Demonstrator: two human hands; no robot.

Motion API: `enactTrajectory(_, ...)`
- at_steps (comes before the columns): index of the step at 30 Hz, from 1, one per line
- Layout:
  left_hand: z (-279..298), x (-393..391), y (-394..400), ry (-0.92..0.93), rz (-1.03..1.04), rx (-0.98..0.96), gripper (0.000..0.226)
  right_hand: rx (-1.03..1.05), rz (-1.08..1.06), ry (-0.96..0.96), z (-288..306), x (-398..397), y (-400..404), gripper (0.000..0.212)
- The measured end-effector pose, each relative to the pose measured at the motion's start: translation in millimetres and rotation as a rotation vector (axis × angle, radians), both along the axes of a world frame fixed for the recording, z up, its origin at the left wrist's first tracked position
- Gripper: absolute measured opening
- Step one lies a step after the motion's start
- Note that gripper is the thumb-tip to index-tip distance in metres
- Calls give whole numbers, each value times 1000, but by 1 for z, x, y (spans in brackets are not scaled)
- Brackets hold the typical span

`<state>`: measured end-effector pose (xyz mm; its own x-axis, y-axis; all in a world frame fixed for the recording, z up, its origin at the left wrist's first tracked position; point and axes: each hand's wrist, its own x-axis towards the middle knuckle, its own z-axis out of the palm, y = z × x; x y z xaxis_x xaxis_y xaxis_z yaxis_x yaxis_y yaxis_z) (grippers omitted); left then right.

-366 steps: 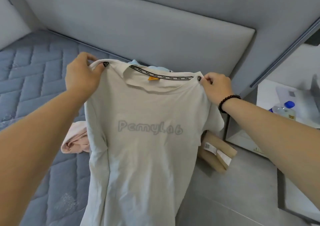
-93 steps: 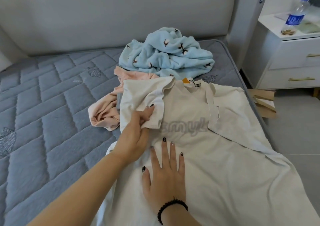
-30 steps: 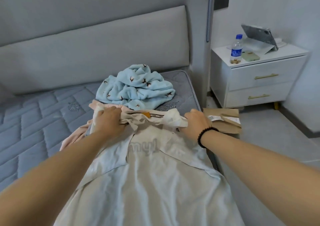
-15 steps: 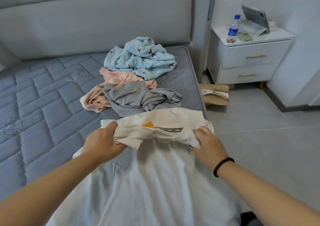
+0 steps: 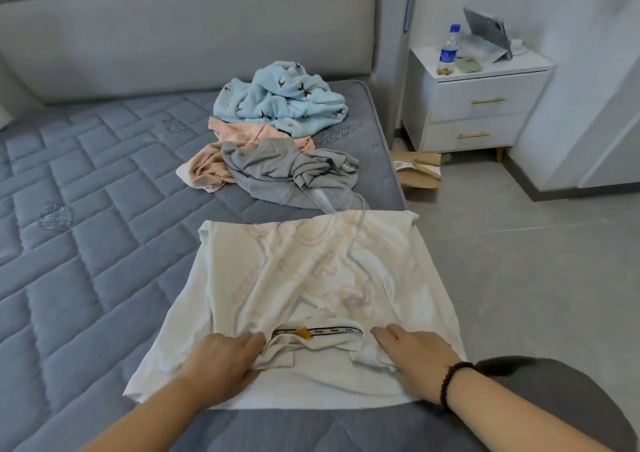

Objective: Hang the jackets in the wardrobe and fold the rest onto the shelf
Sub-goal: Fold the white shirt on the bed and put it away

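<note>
A white T-shirt [image 5: 311,278] lies folded over on the grey quilted mattress [image 5: 86,243], its collar and orange tag turned toward me. My left hand [image 5: 221,361] pinches the shirt's shoulder fabric beside the collar, between thumb and fingers. My right hand [image 5: 412,358], with a dark bead bracelet on the wrist, rests flat on the other shoulder. Farther up the bed lie a crumpled grey garment [image 5: 294,174], a pink garment [image 5: 207,171] and a light blue patterned garment [image 5: 280,101]. No wardrobe or shelf is in view.
The padded grey headboard [image 5: 190,29] runs along the back. A white nightstand [image 5: 481,105] at the right holds a water bottle [image 5: 449,49] and a propped tablet [image 5: 488,36]. A brown paper bag [image 5: 419,172] lies on the tiled floor by the bed.
Both hands have drawn the shirt's collar end toward me and laid it down over the lower half. The shirt now lies folded and flat; the grey garment beneath is uncovered.
</note>
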<state>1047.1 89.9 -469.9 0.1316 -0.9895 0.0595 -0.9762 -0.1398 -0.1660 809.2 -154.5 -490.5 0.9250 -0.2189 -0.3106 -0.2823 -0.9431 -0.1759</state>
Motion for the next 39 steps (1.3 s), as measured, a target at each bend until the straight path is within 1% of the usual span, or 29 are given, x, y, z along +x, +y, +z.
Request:
enactTrajectory(2, -1, -15, 10, 28, -24, -62, 41, 17, 18, -6, 3, -7, 0, 55)
enactTrajectory(3, -2, -20, 12, 52, -17, -88, 43, 7, 35, -21, 3, -8, -2, 58)
enactTrajectory(4, -1, -23, 13, 83, 4, -101, 52, -11, 58, -27, 3, -10, -2, 61)
enactTrajectory(6, 0, -30, 12, 185, 49, -98, 76, -46, 136, -20, 6, -10, 1, 61)
enactTrajectory(7, -1, -33, 11, 251, 48, -90, 82, -58, 186, -10, 8, -11, 3, 58)
enactTrajectory(10, -2, -41, 12, 382, 52, -85, 88, -87, 295, 31, 17, -13, 5, 51)
enactTrajectory(12, -3, -44, 18, 407, 45, -82, 84, -109, 332, 63, 23, -16, 4, 52)
enactTrajectory(15, -6, -44, 31, 369, -26, -104, 61, -148, 397, 106, 25, -20, 1, 56)
enactTrajectory(17, -4, -40, 40, 342, -37, -125, 58, -120, 396, 98, 23, -22, 0, 54)
enactTrajectory(19, -3, -38, 46, 321, -12, -128, 63, 7, 298, 90, 18, -26, -3, 52)
enactTrajectory(20, -2, -38, 47, 319, -1, -118, 64, 133, 192, 74, 16, -29, -3, 50)
enactTrajectory(22, 2, -40, 47, 306, 4, -79, 64, 458, -105, -12, 17, -32, -4, 35)
enactTrajectory(23, 5, -42, 45, 296, 9, -56, 63, 586, -252, -94, 19, -31, -7, 28)
enactTrajectory(24, 9, -45, 42, 303, 29, -30, 65, 649, -383, -192, 20, -30, -12, 26)
enactTrajectory(25, 12, -49, 37, 337, 65, -14, 70, 654, -499, -303, 19, -29, -17, 28)
enactTrajectory(26, 13, -55, 31, 400, 110, -6, 74, 616, -597, -395, 18, -28, -23, 29)
enactTrajectory(27, 13, -64, 21, 470, 149, -21, 75, 567, -679, -455, 17, -27, -29, 27)
enactTrajectory(28, 11, -74, 7, 545, 176, -50, 74, 519, -753, -474, 15, -26, -34, 21)
enactTrajectory(29, 8, -86, -10, 614, 188, -94, 70, 495, -822, -453, 13, -26, -38, 12)
enactTrajectory(30, 5, -97, -29, 664, 194, -141, 63, 484, -873, -391, 11, -26, -41, 11)
enactTrajectory(31, 1, -107, -51, 700, 197, -190, 57, 472, -896, -327, 7, -27, -43, 20)
enactTrajectory(32, -2, -115, -73, 726, 202, -236, 51, 465, -903, -281, 5, -28, -45, 24)
enactTrajectory(33, -6, -122, -95, 745, 212, -266, 48, 475, -912, -270, 3, -28, -47, 22)
enactTrajectory(35, -14, -133, -132, 768, 223, -265, 46, 521, -974, -301, 4, -30, -49, 11)
enactTrajectory(36, -18, -137, -147, 765, 209, -250, 44, 545, -1030, -319, 3, -34, -53, 11)
enactTrajectory(38, -28, -145, -166, 748, 181, -220, 39, 604, -1187, -327, 0, -43, -63, 20)
enactTrajectory(39, -33, -150, -171, 746, 189, -216, 38, 649, -1268, -312, 0, -48, -69, 19)
